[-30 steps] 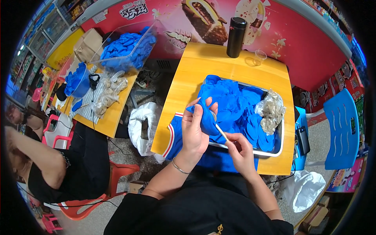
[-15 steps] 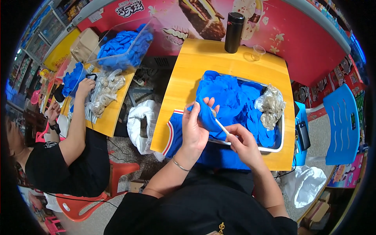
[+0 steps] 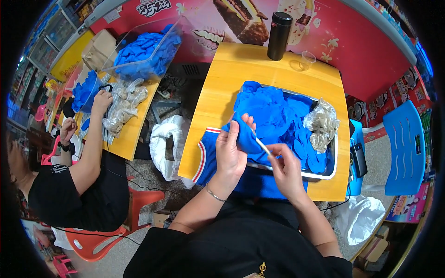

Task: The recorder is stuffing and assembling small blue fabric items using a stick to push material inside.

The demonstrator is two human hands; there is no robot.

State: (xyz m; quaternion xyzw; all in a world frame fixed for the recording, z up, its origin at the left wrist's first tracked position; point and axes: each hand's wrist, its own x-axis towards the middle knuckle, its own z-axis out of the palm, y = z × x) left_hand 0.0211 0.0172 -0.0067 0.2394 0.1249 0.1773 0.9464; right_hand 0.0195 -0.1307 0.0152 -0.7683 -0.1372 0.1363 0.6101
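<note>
Currently, the tray (image 3: 332, 172) of heaped blue pieces (image 3: 264, 106) sits just beyond both my hands. Left hand (image 3: 230, 153): curled, thumb pressing one blue piece (image 3: 245, 137) to the fingers. Right hand (image 3: 288, 169): pinching a pale stick (image 3: 263, 146), far end at that piece; cannot tell whether inside. Step, my judgement: working piece with stick. Next move calls for steady left hold, fine right-hand control.

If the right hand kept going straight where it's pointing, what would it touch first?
Probably the blue piece held in the left hand, along the thin stick the right hand holds. Depth is unclear, so it might instead pass over toward the blue pile.
</note>
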